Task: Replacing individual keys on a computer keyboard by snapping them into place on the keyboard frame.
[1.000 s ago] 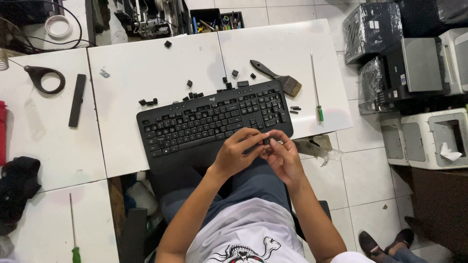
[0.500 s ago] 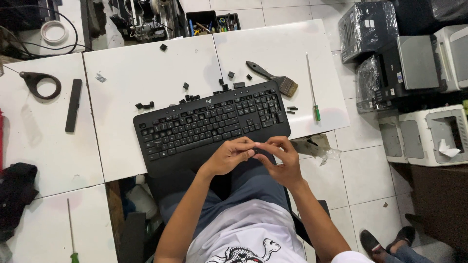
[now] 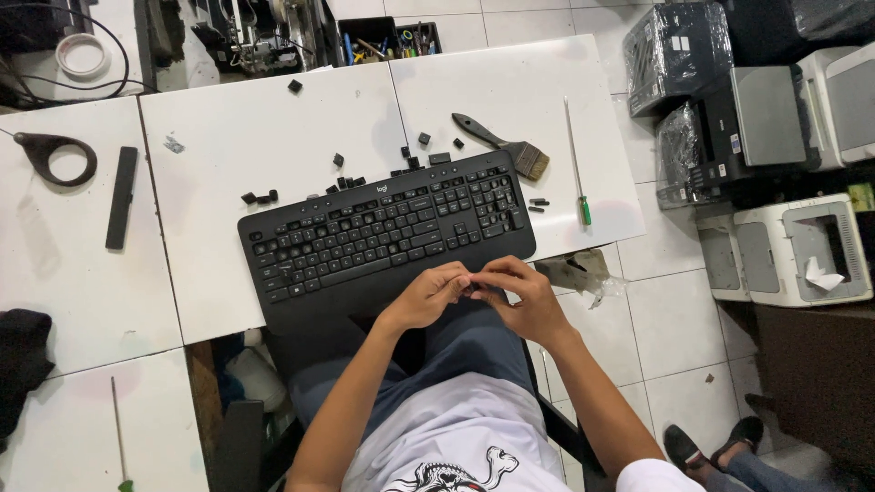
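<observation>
Both hands meet just below the keyboard (image 3: 387, 232) front edge; left hand (image 3: 428, 296) and right hand (image 3: 519, 296) fingers pinched shut on some small dark bit (image 3: 480, 290) between them, too tiny to identify; left looks slightly nearer the keyboard; loose keycaps (image 3: 410, 162) lie behind it on the desk (image 3: 273, 128).

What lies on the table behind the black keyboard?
Behind the keyboard on the table lie loose black keycaps, a brush and a green-handled screwdriver. Anything beneath the keyboard is hidden.

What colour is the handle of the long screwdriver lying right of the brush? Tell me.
Green: the long screwdriver has a green handle at its near end, seen in the head view.
</observation>
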